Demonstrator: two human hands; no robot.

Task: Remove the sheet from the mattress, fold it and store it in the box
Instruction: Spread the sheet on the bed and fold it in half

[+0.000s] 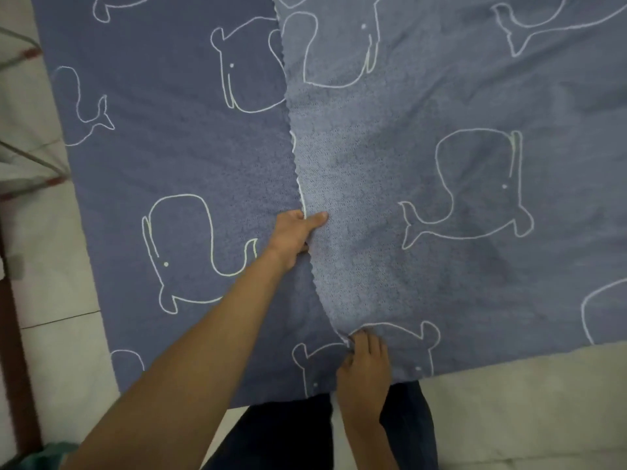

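The whale-print sheet point(169, 137) lies on the floor point(515, 422). The left hand point(296, 236) fingers grip its folded edge, and the right hand point(364, 368) pinches that edge nearer.

Pale tiled floor point(57, 351) under dim light. A dark wooden board point(13, 334) runs along its left edge, with thin metal rods point(30, 157) beyond the board.
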